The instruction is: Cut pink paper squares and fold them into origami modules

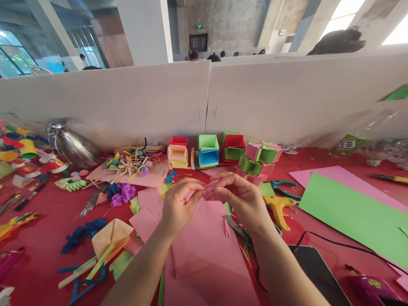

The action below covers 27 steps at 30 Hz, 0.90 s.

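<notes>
Between my two hands is a small piece of pink paper (211, 190), partly covered by fingers. My left hand (183, 204) pinches its left end, thumb against forefinger. The right end is pinched by my right hand (242, 199) in the same way. Below them lie pink paper sheets (204, 250), stacked on the red table. Scissors (237, 229) rest at the right side of the stack, partly under my right wrist. Behind my hands stand folded paper boxes in red and peach (178, 151), green and blue (208, 151), and pink and green (259, 155).
A yellow glue gun (280, 210) and teal pliers (285, 187) lie right of my hands, near a green sheet (347, 216) and a dark phone (318, 272). Left are a steel jug (73, 144), wooden sticks (134, 163) and purple paper flowers (124, 194). A white partition (127, 102) stands behind.
</notes>
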Tool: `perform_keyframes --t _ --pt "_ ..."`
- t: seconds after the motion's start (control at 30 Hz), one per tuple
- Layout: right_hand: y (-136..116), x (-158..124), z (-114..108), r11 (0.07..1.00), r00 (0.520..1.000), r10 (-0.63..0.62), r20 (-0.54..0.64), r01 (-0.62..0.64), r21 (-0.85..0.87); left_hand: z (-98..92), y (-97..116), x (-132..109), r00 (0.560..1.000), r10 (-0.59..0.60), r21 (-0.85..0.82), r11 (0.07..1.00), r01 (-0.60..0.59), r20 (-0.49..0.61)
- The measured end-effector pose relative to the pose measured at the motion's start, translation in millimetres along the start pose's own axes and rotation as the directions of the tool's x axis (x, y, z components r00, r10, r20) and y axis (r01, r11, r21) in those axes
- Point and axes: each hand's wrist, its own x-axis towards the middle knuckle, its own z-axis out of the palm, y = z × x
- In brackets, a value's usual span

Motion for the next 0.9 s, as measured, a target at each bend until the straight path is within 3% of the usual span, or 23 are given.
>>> perform_keyframes --t 0.17,0.27,0.37,0.53,0.77,0.9 --pt "4.9 -0.1 1.1 0.999 0.999 -0.012 -0.048 0.01 -0.046 0.7 -2.1 -1.2 0.971 -0.235 -0.046 0.97 0.237 0.043" --pt "4.8 -0.5 1.1 0.998 0.999 -0.014 -0.042 0.012 -0.054 0.2 -2.5 -4.0 0.952 -0.302 -0.141 0.941 0.307 0.055" --pt "0.1 -1.1 -0.7 0.978 0.996 -0.091 -0.002 0.089 -0.187 -0.4 -0.3 -6.5 0.954 -0.299 -0.251 0.922 0.295 0.022" --pt "-10.2 -4.4 -5.6 0.862 0.967 -0.232 0.109 0.256 -0.438 1.2 5.3 -8.6 0.962 -0.269 -0.396 0.888 0.233 -0.038" --pt "-13.3 -6.5 -5.7 0.829 0.953 -0.286 0.104 0.301 -0.471 2.7 2.8 -9.5 0.938 -0.347 -0.436 0.843 0.315 0.006" --pt "-11.6 -6.2 -0.8 0.755 0.915 -0.388 0.113 0.386 -0.529 4.2 4.1 -10.5 0.93 -0.367 -0.406 0.853 0.328 -0.021"
